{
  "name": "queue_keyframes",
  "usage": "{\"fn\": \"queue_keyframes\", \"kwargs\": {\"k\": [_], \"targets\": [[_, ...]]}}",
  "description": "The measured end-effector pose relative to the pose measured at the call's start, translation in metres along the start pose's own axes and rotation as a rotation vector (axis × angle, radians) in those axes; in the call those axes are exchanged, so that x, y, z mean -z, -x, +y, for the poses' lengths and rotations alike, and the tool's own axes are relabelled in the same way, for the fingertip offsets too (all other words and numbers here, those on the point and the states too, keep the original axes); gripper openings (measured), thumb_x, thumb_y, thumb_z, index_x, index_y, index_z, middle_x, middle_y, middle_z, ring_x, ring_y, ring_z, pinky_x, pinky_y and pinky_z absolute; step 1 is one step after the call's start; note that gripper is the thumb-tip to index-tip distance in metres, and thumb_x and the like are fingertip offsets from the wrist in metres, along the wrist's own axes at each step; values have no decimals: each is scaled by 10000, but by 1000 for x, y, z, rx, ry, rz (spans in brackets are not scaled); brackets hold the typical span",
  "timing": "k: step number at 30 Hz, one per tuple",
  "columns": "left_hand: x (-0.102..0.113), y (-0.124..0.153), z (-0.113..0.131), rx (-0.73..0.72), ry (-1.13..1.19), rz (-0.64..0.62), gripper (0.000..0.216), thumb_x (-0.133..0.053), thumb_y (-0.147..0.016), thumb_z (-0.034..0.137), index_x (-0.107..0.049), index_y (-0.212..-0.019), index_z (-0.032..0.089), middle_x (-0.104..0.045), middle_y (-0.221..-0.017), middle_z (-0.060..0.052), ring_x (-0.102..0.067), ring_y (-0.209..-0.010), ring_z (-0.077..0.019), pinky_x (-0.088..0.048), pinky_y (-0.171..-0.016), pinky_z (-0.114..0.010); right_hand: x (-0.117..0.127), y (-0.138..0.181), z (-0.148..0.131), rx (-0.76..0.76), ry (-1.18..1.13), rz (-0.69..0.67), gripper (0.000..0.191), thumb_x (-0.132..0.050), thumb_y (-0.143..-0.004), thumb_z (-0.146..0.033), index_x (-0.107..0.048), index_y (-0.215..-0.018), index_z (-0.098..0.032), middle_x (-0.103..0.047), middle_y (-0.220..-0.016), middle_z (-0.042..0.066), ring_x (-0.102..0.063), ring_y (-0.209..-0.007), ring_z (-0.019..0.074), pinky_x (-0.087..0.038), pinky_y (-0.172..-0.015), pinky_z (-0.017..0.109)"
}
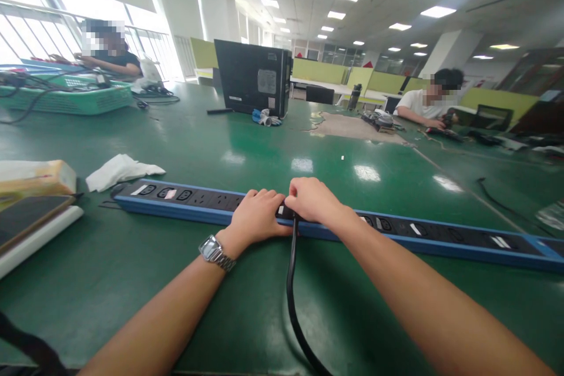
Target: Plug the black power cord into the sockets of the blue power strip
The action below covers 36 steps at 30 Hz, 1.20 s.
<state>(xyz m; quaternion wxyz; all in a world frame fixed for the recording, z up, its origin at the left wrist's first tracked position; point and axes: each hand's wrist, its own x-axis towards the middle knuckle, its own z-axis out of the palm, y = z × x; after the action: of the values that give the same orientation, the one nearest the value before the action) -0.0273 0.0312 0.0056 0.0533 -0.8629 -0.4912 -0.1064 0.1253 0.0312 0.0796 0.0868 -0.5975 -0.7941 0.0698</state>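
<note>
A long blue and black power strip (pixel 399 232) lies across the green table, with rows of sockets and small white labels along its top. My left hand (pixel 257 214), with a metal watch (pixel 215 251) on the wrist, wraps over the strip near its middle and grips it. Right beside it, my right hand (pixel 314 200) is closed on the end of a thick black power cord (pixel 291 282) at the strip's top face. The cord hangs down toward the table's near edge. My fingers hide the plug, so how deep it sits cannot be seen.
A crumpled tissue (pixel 121 170) and a tissue pack (pixel 39 179) lie at left, near a dark flat device (pixel 33 223). A computer case (pixel 253 79) stands behind. Cables fill a green basket (pixel 74 100). Two people sit at the far left and far right.
</note>
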Motion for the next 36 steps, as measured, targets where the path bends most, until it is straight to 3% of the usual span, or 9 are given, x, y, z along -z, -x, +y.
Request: {"fn": "queue_keyframes", "kwargs": {"k": [4, 7, 11, 15, 27, 32, 36], "targets": [[-1, 0, -1, 2, 8, 0, 719, -617, -677, 805, -635, -1060, 196, -700, -1033, -98, -636, -986, -316, -425, -875, -437, 35, 14, 41, -41, -129, 168, 208, -528, -787, -300, -675, -890, -195, -720, -780, 40, -606, -679, 156, -367, -594, 246], [-2, 0, -2, 4, 22, -10, 764, -600, -666, 830, -631, -1102, 203, -701, -1063, -103, -635, -1014, -318, -416, -898, -430, 47, 30, 85, -151, -107, 139, 220, -539, -783, -297, -682, -890, -168, -707, -732, 35, -583, -629, 143, -366, -582, 240], [-1, -1, -3, 4, 31, -13, 775, -598, -668, 830, -630, -1116, 199, -703, -1085, -109, -635, -1025, -323, -415, -906, -433, 32, 50, 124, -180, -96, 28, 204, -514, -786, -254, -695, -749, -166, -715, -731, 39, -609, -659, 146, -387, -594, 231], [-1, -1, -3, 5, 27, -13, 771, -602, -673, 821, -633, -1124, 197, -704, -1079, -108, -635, -1018, -322, -418, -900, -432, 15, 54, 126, -144, -112, 7, 213, -505, -787, -263, -696, -752, -174, -708, -697, 29, -609, -643, 146, -377, -578, 231], [1, -1, -2, 10, 29, -21, 752, -620, -682, 799, -636, -1132, 197, -702, -1079, -105, -635, -1023, -319, -419, -908, -430, 8, 46, 108, -85, 29, -12, 220, -506, -771, -232, -715, -737, -173, -715, -736, 51, -585, -657, 146, -342, -592, 245], [2, -1, -2, 9, 34, -28, 764, -619, -672, 808, -637, -1126, 194, -706, -1071, -107, -637, -1020, -326, -422, -902, -435, 41, 62, 125, -150, -61, 174, 232, -506, -779, -288, -706, -720, -187, -713, -707, 35, -592, -637, 148, -375, -589, 248], [2, -1, -2, 12, 34, -32, 759, -607, -682, 808, -633, -1130, 196, -703, -1083, -111, -634, -1027, -323, -418, -906, -431, 59, 80, 167, -188, -38, 124, 233, -513, -745, -327, -702, -684, -206, -706, -669, 26, -591, -612, 158, -388, -581, 264]]}}
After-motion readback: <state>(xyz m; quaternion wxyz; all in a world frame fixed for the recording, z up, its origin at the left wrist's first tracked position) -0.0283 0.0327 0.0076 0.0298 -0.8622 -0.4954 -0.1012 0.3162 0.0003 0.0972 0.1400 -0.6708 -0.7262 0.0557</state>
